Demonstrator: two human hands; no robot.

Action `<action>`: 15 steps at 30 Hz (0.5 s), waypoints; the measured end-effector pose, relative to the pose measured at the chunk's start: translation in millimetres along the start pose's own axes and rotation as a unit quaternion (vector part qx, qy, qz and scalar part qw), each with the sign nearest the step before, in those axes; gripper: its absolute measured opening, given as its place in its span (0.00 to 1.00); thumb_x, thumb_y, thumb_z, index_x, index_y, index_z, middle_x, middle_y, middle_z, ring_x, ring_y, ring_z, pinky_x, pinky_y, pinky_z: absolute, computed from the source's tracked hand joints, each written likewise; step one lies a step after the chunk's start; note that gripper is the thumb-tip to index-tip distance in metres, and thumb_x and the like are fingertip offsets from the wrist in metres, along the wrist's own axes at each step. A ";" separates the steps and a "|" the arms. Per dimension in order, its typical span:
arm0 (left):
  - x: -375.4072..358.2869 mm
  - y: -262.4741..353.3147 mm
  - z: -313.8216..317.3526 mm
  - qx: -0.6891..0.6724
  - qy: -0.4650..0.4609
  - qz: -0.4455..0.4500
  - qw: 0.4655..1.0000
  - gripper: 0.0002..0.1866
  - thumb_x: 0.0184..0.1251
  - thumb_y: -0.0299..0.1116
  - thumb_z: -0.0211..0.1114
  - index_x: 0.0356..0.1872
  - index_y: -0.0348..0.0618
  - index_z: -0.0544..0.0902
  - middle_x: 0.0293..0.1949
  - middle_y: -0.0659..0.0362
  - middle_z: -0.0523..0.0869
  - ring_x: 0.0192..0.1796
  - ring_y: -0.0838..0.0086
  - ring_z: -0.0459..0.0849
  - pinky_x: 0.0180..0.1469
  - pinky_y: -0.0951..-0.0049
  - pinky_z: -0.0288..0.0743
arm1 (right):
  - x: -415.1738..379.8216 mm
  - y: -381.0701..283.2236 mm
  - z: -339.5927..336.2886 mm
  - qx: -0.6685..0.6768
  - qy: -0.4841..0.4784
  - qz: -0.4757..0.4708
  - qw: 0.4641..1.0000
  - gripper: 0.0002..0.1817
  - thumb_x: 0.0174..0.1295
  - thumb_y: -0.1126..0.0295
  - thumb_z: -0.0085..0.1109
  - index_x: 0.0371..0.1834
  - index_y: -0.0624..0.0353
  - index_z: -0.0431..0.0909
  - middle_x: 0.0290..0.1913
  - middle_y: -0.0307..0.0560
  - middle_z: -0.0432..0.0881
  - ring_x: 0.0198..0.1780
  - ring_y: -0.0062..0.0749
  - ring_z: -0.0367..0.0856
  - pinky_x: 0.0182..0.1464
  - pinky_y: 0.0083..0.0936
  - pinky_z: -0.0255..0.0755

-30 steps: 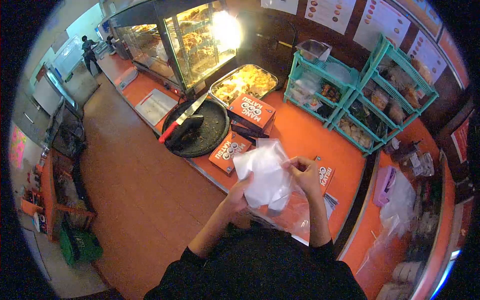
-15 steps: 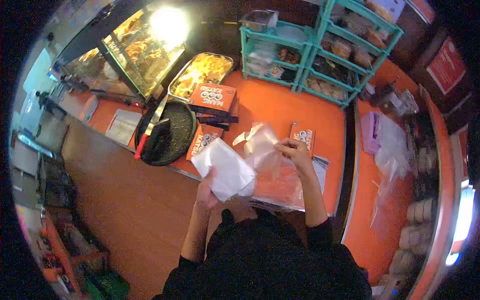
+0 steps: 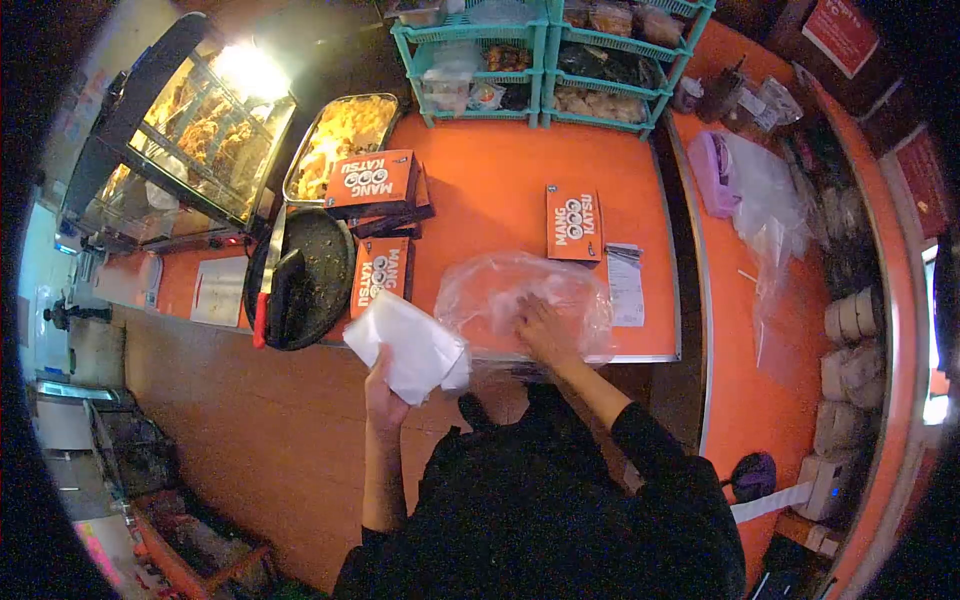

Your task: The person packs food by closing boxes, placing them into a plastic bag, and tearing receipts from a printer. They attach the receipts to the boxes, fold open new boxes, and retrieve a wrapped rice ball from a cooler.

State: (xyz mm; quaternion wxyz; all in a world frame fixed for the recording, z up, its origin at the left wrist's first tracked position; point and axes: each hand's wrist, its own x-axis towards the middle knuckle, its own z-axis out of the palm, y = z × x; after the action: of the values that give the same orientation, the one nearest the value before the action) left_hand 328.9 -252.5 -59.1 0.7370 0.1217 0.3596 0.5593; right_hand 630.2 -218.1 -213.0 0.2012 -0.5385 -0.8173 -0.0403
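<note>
**Hands apart at the orange counter, one on white wrap, one in clear plastic**

Left hand [image 3: 383,385] raised off the counter edge, closed round the lower corner of a folded white sheet [image 3: 408,345], held out over the floor just short of the orange counter [image 3: 500,170]; right hand [image 3: 540,328] well apart from it, laid flat among a heap of clear plastic bags [image 3: 520,298] at the near edge of the counter, fingers spread and partly veiled by the film, grip on any single bag impossible to tell

Just left of the white sheet, an orange box [image 3: 381,275] lying flat beside a round dark tray [image 3: 320,270] with a red-handled knife [image 3: 266,290] across it; behind these, a second orange box [image 3: 372,182] stacked on dark ones, then a metal pan of fried food [image 3: 340,135] and a lit glass display case [image 3: 195,130]; beyond the plastic heap, a third orange box [image 3: 574,222] with a paper slip [image 3: 627,285] just beside it; at the back, teal wire racks [image 3: 540,50] filled with packets; on the right-hand counter, a purple object [image 3: 712,172] and more loose clear bags [image 3: 765,210]; open counter surface between the heap and the racks
</note>
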 end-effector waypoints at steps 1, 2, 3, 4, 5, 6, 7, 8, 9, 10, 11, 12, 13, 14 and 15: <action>0.5 -1.1 1.9 0.005 -0.008 -0.026 1.000 0.28 0.76 0.45 0.52 0.67 0.36 0.64 0.60 0.48 0.77 0.60 0.56 0.79 0.60 0.51 0.76 | 2.5 -3.1 -6.3 0.002 0.001 -0.003 1.000 0.15 0.56 0.66 0.61 0.44 0.61 0.78 0.55 0.51 0.79 0.64 0.47 0.72 0.64 0.41 0.67; 1.5 -2.3 4.3 0.009 -0.017 -0.053 0.998 0.28 0.76 0.45 0.52 0.67 0.36 0.64 0.61 0.47 0.76 0.60 0.56 0.79 0.60 0.52 0.76 | 6.6 -7.7 -22.9 0.024 -0.029 0.018 0.999 0.15 0.56 0.66 0.60 0.45 0.60 0.78 0.56 0.52 0.78 0.64 0.47 0.71 0.64 0.42 0.67; 4.1 -4.9 6.4 0.009 -0.017 -0.053 0.998 0.28 0.76 0.45 0.52 0.67 0.36 0.64 0.61 0.47 0.76 0.60 0.56 0.79 0.60 0.52 0.76 | 10.6 -12.8 -42.6 0.046 -0.060 0.041 0.996 0.16 0.56 0.66 0.60 0.46 0.60 0.77 0.56 0.53 0.77 0.65 0.47 0.70 0.64 0.43 0.66; 8.8 -9.1 8.0 0.006 -0.035 -0.072 0.997 0.28 0.75 0.45 0.53 0.67 0.36 0.63 0.61 0.48 0.76 0.60 0.56 0.79 0.61 0.52 0.75 | 14.5 -16.5 -56.3 0.046 -0.060 0.042 0.996 0.16 0.56 0.66 0.60 0.46 0.60 0.77 0.56 0.53 0.77 0.65 0.47 0.70 0.64 0.43 0.66; 15.1 -13.0 10.6 0.002 -0.054 -0.089 0.995 0.28 0.75 0.45 0.54 0.67 0.36 0.63 0.61 0.48 0.76 0.61 0.57 0.78 0.62 0.53 0.75 | 24.0 -20.4 -69.9 0.109 -0.033 0.077 0.991 0.17 0.57 0.64 0.60 0.47 0.61 0.77 0.52 0.53 0.79 0.59 0.47 0.75 0.59 0.42 0.69; 21.3 -19.2 13.8 0.002 -0.055 -0.086 0.995 0.28 0.75 0.45 0.54 0.67 0.36 0.63 0.61 0.48 0.76 0.61 0.57 0.78 0.62 0.53 0.75 | 34.7 -23.6 -82.6 0.171 -0.006 0.106 0.979 0.18 0.59 0.61 0.61 0.47 0.61 0.76 0.47 0.53 0.81 0.52 0.47 0.80 0.55 0.40 0.73; 26.2 -25.6 16.8 0.000 -0.056 -0.113 0.992 0.28 0.75 0.45 0.54 0.67 0.37 0.63 0.61 0.48 0.76 0.61 0.57 0.78 0.62 0.53 0.75 | 51.1 -33.5 -107.3 0.173 -0.006 0.101 0.980 0.18 0.59 0.61 0.61 0.47 0.61 0.76 0.47 0.53 0.81 0.52 0.47 0.80 0.55 0.40 0.73; 29.6 -31.2 18.0 0.000 -0.054 -0.140 0.989 0.28 0.75 0.44 0.54 0.67 0.37 0.63 0.61 0.48 0.76 0.61 0.57 0.78 0.62 0.53 0.75 | 68.7 -48.5 -135.3 0.333 -0.021 0.201 0.921 0.18 0.58 0.61 0.63 0.46 0.61 0.76 0.45 0.53 0.81 0.48 0.45 0.81 0.51 0.38 0.74; 34.3 -36.8 18.8 0.033 -0.072 -0.133 0.988 0.29 0.74 0.44 0.55 0.68 0.37 0.62 0.62 0.48 0.75 0.61 0.58 0.78 0.63 0.53 0.74 | 79.2 -59.5 -147.2 0.478 -0.036 0.296 0.826 0.17 0.58 0.62 0.64 0.45 0.61 0.76 0.43 0.53 0.81 0.44 0.43 0.82 0.47 0.36 0.75; 34.0 -42.1 22.2 0.035 -0.070 -0.131 0.988 0.29 0.74 0.44 0.55 0.68 0.37 0.62 0.62 0.48 0.75 0.61 0.58 0.78 0.63 0.53 0.74 | 81.9 -66.1 -144.4 0.481 -0.036 0.294 0.825 0.17 0.58 0.62 0.64 0.45 0.61 0.76 0.43 0.53 0.81 0.44 0.43 0.82 0.47 0.36 0.75; 35.5 -47.4 27.1 0.028 -0.076 -0.142 0.986 0.29 0.74 0.44 0.55 0.68 0.37 0.62 0.62 0.48 0.75 0.62 0.58 0.77 0.63 0.54 0.73 | 83.1 -71.4 -142.2 0.448 -0.017 0.272 0.851 0.18 0.56 0.62 0.66 0.44 0.61 0.76 0.40 0.52 0.81 0.41 0.41 0.82 0.44 0.34 0.75; 37.7 -51.3 31.6 0.021 -0.084 -0.154 0.984 0.29 0.74 0.44 0.55 0.68 0.37 0.62 0.62 0.48 0.75 0.62 0.59 0.77 0.64 0.54 0.73 | 82.7 -73.6 -140.4 0.412 0.002 0.250 0.876 0.18 0.55 0.62 0.69 0.42 0.61 0.76 0.38 0.52 0.81 0.38 0.39 0.81 0.40 0.32 0.75; 38.3 -52.2 36.7 0.021 -0.086 -0.153 0.984 0.29 0.74 0.44 0.55 0.68 0.37 0.62 0.62 0.48 0.75 0.62 0.59 0.77 0.64 0.54 0.73 | 83.7 -74.8 -141.7 0.390 0.030 0.260 0.883 0.17 0.54 0.63 0.70 0.39 0.62 0.77 0.34 0.52 0.81 0.35 0.35 0.81 0.38 0.31 0.74; 37.7 -52.9 41.1 0.035 -0.096 -0.148 0.984 0.30 0.74 0.46 0.54 0.68 0.37 0.62 0.63 0.48 0.74 0.63 0.58 0.76 0.64 0.53 0.72 | 83.7 -74.0 -144.5 0.389 0.031 0.257 0.884 0.17 0.54 0.63 0.70 0.39 0.62 0.77 0.34 0.52 0.81 0.35 0.35 0.81 0.38 0.31 0.74; 36.2 -53.3 44.9 0.048 -0.106 -0.143 0.983 0.32 0.74 0.48 0.54 0.69 0.38 0.61 0.64 0.49 0.73 0.64 0.57 0.75 0.65 0.52 0.71 | 83.1 -72.7 -148.8 0.401 0.037 0.286 0.870 0.15 0.54 0.64 0.70 0.36 0.63 0.78 0.31 0.51 0.81 0.32 0.34 0.80 0.36 0.30 0.73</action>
State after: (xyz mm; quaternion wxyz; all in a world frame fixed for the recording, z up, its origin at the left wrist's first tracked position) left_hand 402.2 -227.9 -72.3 0.8365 0.1629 0.3198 0.4142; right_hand 579.3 -218.6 -34.8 0.4324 -0.6197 -0.5656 0.3302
